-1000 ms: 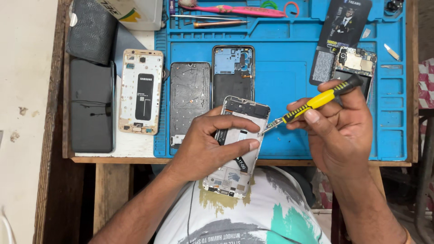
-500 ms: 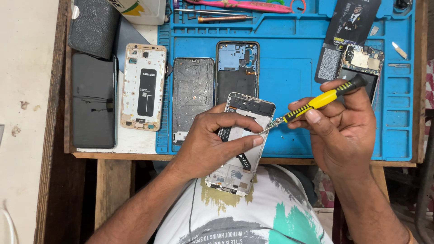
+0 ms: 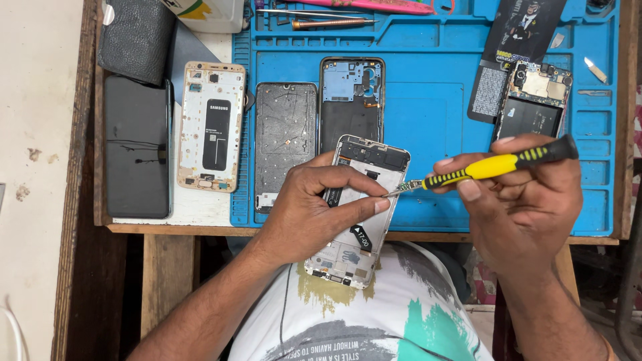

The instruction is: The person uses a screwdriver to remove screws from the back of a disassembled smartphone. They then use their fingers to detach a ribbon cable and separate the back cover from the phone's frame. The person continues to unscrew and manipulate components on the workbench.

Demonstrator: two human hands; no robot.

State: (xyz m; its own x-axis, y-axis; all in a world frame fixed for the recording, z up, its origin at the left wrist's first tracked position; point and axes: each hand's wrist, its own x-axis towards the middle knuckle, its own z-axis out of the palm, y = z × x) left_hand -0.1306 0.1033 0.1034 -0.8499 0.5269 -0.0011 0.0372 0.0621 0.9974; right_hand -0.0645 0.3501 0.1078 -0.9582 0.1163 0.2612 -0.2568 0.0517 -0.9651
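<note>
My left hand (image 3: 311, 210) grips an opened phone (image 3: 361, 220) with its back cover off, tilted over the bench's front edge. My right hand (image 3: 528, 200) holds a yellow-and-black screwdriver (image 3: 491, 166). Its tip touches the phone's right edge, close to my left thumb tip. The phone's white inner frame and a black strip show between my fingers.
On the blue work mat (image 3: 428, 107) lie a dark phone frame (image 3: 286, 140), a phone body with a blue top (image 3: 352, 100) and an open phone with its board showing (image 3: 531, 100). A white-gold phone chassis (image 3: 210, 134), a dark screen (image 3: 137, 147) and a black pouch (image 3: 137, 40) lie left. Tools (image 3: 334, 20) rest at the back.
The view has shifted slightly and the bench sits lower in frame. Both hands keep their grips, with the screwdriver tip staying at the phone's right edge.
</note>
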